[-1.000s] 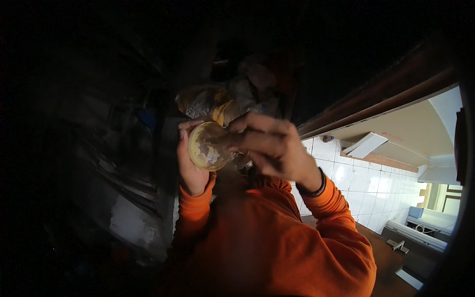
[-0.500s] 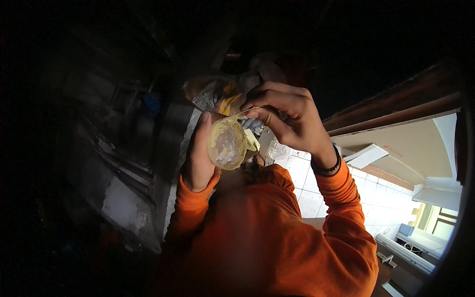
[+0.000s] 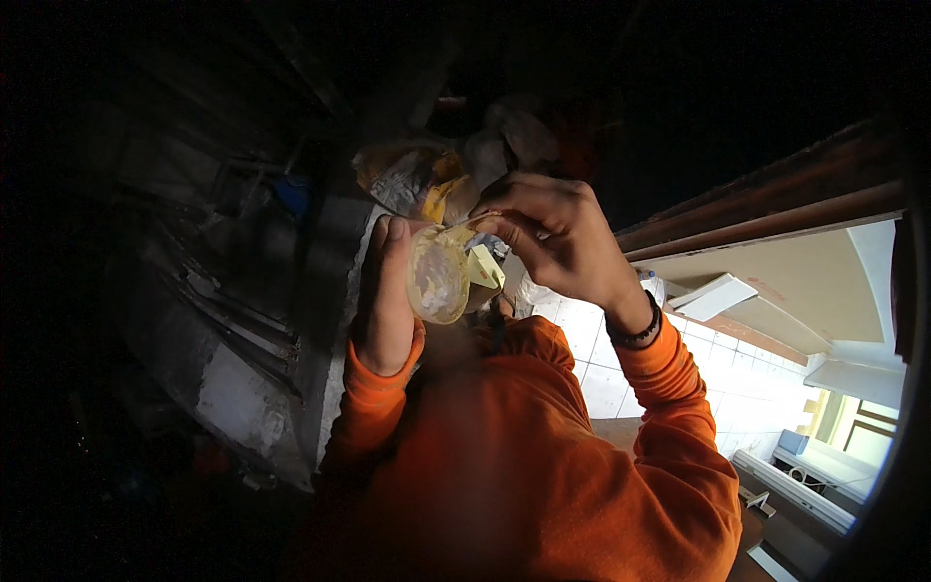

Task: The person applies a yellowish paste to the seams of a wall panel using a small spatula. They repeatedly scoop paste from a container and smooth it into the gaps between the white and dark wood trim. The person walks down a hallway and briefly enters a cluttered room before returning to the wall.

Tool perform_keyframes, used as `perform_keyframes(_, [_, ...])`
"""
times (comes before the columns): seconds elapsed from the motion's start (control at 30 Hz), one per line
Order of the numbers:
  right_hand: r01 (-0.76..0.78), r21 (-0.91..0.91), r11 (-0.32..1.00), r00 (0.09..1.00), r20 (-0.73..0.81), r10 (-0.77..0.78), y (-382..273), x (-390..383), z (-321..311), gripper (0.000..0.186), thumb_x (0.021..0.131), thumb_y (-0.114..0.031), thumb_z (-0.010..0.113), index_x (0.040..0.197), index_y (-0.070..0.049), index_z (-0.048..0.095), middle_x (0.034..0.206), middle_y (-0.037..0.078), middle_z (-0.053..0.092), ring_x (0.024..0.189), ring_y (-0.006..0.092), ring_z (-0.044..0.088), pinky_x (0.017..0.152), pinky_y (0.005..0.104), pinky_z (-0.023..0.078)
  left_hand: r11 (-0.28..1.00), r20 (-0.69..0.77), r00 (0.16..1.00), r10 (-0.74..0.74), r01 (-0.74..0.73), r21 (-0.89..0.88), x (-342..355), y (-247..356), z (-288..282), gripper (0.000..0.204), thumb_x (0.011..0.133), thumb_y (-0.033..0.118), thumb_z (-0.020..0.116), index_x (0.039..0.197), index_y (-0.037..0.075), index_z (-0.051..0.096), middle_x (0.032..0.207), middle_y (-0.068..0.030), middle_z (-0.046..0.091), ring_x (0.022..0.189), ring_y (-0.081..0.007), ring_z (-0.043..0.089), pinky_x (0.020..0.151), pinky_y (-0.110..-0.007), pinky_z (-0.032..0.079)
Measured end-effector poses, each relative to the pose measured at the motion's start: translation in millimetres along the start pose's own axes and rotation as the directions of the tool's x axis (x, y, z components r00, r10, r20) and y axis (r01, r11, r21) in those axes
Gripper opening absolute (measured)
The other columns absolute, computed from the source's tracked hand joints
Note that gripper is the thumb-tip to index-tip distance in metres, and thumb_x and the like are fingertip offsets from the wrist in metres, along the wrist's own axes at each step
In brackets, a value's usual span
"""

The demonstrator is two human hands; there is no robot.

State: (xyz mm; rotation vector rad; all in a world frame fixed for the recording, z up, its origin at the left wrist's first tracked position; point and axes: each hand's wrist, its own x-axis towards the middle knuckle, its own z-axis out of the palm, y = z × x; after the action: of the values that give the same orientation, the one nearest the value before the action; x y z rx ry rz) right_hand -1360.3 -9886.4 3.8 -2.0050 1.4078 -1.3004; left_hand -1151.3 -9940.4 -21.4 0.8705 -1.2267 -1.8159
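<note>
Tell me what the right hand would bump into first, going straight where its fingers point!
The right hand would probably meet the yellowish round tub in the left hand, though depth is unclear.

Most fingers of the left hand [image 3: 390, 306] are hidden behind the tub [image 3: 438, 279]. The thin thing [image 3: 469, 221] pinched in the right hand [image 3: 574, 247] is too small to tell. Far bags [image 3: 402, 179], if bags they are, blur into shadow.

Hand and Arm Position

The left forearm [image 3: 373, 403] extends forward; the left hand [image 3: 386, 310] grips, thumb [image 3: 393, 242] straight. The right forearm [image 3: 671, 383] angles inward; the right hand [image 3: 564, 238] points leftward, its thumb and forefinger pinching.
</note>
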Motion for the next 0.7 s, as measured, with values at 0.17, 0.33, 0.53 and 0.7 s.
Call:
perform_keyframes(0.17, [-0.033, 0.047, 0.998, 0.999, -0.03, 0.035, 0.9, -3.9, 6.8, 0.011, 0.088, 0.004, 0.069, 0.099, 0.005, 0.07, 0.089, 0.013, 0.07, 0.081, 0.0203, 0.073, 0.066, 0.0279, 0.056, 0.999, 0.004, 1.0, 0.021, -0.021, 0.043, 1.2, -2.5, -3.5, 0.049, 0.108, 0.047, 0.038, 0.115, 0.002, 0.055, 0.105, -0.0097, 0.063, 0.098, -0.0171, 0.063, 0.09, -0.032, 0.05])
perform_keyframes(0.33, [-0.139, 0.075, 0.987, 0.989, -0.044, 0.143, -4.9, -5.2, 11.5, 0.015, 0.084, 0.002, 0.065, 0.098, 0.005, 0.071, 0.091, 0.02, 0.071, 0.081, 0.0343, 0.07, 0.071, 0.0369, 0.056, 0.996, -0.016, 0.997, 0.075, -0.074, 0.055, -0.1, -8.1, -9.9, 0.049, 0.107, 0.047, 0.038, 0.116, 0.003, 0.055, 0.106, -0.0101, 0.063, 0.099, -0.0175, 0.062, 0.091, -0.032, 0.05])
perform_keyframes(0.53, [-0.264, 0.177, 0.948, 0.962, -0.028, 0.273, -11.0, -11.2, 22.5, 0.014, 0.089, -0.002, 0.067, 0.1, 0.005, 0.072, 0.09, 0.02, 0.072, 0.072, 0.0294, 0.071, 0.063, 0.0341, 0.054, 0.976, -0.053, 0.979, 0.198, -0.192, 0.099, -3.6, -2.7, -5.9, 0.046, 0.107, 0.044, 0.038, 0.114, 0.002, 0.054, 0.106, -0.0116, 0.061, 0.101, -0.0198, 0.061, 0.092, -0.035, 0.049])
perform_keyframes(0.7, [-0.318, 0.183, 0.93, 0.942, -0.051, 0.332, -14.3, -11.9, 22.1, 0.013, 0.089, -0.003, 0.069, 0.099, 0.004, 0.072, 0.092, 0.02, 0.072, 0.073, 0.0268, 0.072, 0.062, 0.0331, 0.053, 0.932, -0.073, 0.933, 0.353, -0.345, 0.109, -0.6, -12.6, -2.7, 0.042, 0.106, 0.039, 0.037, 0.113, 0.001, 0.053, 0.11, -0.0157, 0.059, 0.102, -0.024, 0.06, 0.092, -0.038, 0.049])
